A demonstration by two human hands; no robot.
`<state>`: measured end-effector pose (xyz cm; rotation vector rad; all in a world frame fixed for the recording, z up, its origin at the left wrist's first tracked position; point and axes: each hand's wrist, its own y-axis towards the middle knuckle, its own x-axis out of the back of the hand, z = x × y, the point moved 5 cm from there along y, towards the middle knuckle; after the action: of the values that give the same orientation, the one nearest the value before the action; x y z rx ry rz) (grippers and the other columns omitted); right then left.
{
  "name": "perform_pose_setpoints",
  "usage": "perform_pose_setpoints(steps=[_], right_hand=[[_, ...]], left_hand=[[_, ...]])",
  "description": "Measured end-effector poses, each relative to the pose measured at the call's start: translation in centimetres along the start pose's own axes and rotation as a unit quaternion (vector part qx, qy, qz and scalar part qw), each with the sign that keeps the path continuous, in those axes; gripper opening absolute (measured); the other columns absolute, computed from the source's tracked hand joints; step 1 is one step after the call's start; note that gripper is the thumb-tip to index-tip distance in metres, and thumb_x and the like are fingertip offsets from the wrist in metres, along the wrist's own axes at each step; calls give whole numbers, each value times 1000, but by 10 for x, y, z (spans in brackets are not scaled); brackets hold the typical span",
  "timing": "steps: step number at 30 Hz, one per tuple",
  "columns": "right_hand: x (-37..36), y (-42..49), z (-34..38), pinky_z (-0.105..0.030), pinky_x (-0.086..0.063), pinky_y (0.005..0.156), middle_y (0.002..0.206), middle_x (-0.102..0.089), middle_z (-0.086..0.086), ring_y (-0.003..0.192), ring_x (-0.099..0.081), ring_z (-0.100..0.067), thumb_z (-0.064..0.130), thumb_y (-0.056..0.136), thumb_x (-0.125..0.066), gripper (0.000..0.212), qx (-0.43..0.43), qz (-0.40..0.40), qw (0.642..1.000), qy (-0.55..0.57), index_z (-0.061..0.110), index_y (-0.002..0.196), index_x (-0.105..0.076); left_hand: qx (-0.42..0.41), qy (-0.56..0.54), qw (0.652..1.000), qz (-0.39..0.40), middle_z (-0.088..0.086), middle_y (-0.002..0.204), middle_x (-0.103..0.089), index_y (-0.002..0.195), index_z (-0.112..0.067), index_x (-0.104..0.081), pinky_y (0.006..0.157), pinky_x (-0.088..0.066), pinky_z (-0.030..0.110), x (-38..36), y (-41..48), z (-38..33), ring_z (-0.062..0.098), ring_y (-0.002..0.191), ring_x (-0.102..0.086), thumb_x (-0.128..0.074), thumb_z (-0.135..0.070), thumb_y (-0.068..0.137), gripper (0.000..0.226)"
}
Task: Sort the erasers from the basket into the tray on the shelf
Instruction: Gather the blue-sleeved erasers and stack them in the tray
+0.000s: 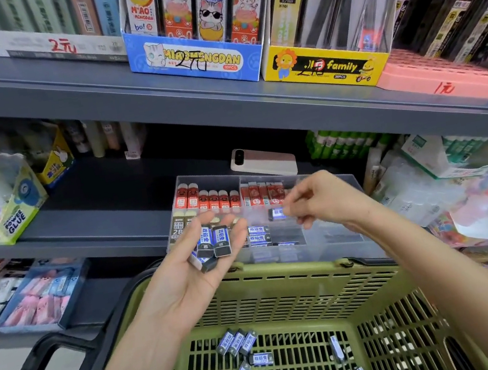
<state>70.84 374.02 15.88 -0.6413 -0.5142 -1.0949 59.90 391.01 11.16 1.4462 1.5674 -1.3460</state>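
One small blue-and-black sleeved eraser is up in the right hand, pinched at the fingertips and a little blurred, right over the clear plastic compartment tray. That grip is closed on that single piece. Just beside it, the left hand sits palm up, its grip curled round a small clutch of matching erasers, labels facing the camera, hovering at the tray's near left corner.

In the tray, blue-labelled erasers lie stacked in a middle compartment, and red-sleeved erasers stand in a row along the back. The tray sits on the grey metal shelf, with a white and pink phone lying behind it.

Below both hands is the olive-green slotted plastic basket, its far rim touching the tray's front wall. More loose erasers are scattered across its floor, three side by side near the middle, others towards the near right corner.
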Motion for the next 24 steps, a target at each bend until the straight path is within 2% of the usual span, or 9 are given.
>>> perform_pose_setpoints(steps=[3, 5, 8, 10, 12, 15, 18, 22, 24], right_hand=[[-6, 12, -10, -12, -43, 57, 61, -66, -4, 40, -54, -1, 6, 82, -66, 9, 9, 37, 976, -215, 7, 76, -72], [-14, 15, -7, -4, -36, 52, 70, -70, -4, 39, -52, 7, 12, 81, -67, 7, 37, 44, 952, -302, 15, 76, -72], [-23, 20, 1, -16, -42, 61, 90, -71, -2, 72, -63, -9, 12, 79, -66, 8, 77, 17, 922, -379, 14, 84, -72], [-27, 24, 2, -26, -46, 72, 95, -70, -4, 90, -64, -22, 11, 80, -62, 12, 86, 12, 913, -398, 11, 87, -73], [-30, 24, 0, -31, -48, 80, 94, -71, -4, 90, -63, -23, 10, 82, -58, 16, 85, 29, 912, -400, 11, 86, -73], [-36, 21, -7, -34, -35, 103, 93, -71, -2, 90, -62, -23, 8, 81, -52, 22, 118, 37, 885, -448, 16, 86, -73], [-39, 18, -13, -29, -35, 95, 95, -72, 1, 95, -62, -21, 10, 81, -54, 23, 141, 30, 873, -465, 19, 90, -74], [-35, 12, -6, -34, -35, 100, 99, -71, 1, 98, -62, -21, 18, 89, -54, 19, 141, 25, 877, -459, 20, 96, -71], [-30, 2, 11, -32, -44, 86, 90, -71, 0, 88, -63, -19, 24, 92, -52, 20, 161, -34, 902, -399, 18, 89, -71]], left_hand=[[-22, 19, 1000, 0, 27, 114, -65, 94, 3, -70, 73, -58, 45, 0, 0, -5, 43, 105, -63, -61, -13, 78, 24], [-37, 36, 999, 2, 25, 114, -66, 101, 1, -65, 72, -58, 43, 0, 0, -7, 42, 106, -63, -59, -14, 79, 27], [-50, 59, 997, 6, 24, 111, -67, 94, 0, -69, 72, -58, 41, -2, -1, -7, 41, 105, -64, -59, -15, 80, 23], [-52, 64, 997, 9, 24, 110, -67, 88, -1, -72, 72, -58, 41, -3, -2, -7, 41, 105, -64, -60, -15, 79, 21], [-50, 61, 997, 10, 25, 111, -67, 87, 0, -73, 72, -58, 41, -3, -2, -6, 41, 105, -64, -59, -14, 79, 21], [-45, 61, 997, 13, 25, 112, -66, 86, -1, -74, 72, -58, 42, -3, -2, -5, 41, 105, -64, -59, -14, 79, 22], [-45, 61, 997, 17, 24, 110, -68, 84, -1, -76, 74, -58, 41, -4, -2, -5, 41, 106, -64, -59, -14, 79, 22], [-51, 68, 996, 17, 24, 110, -67, 85, -1, -75, 76, -57, 43, -3, -2, -5, 41, 107, -63, -58, -14, 79, 21], [-59, 65, 996, 20, 25, 110, -67, 92, 1, -71, 76, -57, 43, -1, -2, -5, 40, 108, -63, -58, -13, 80, 23]])
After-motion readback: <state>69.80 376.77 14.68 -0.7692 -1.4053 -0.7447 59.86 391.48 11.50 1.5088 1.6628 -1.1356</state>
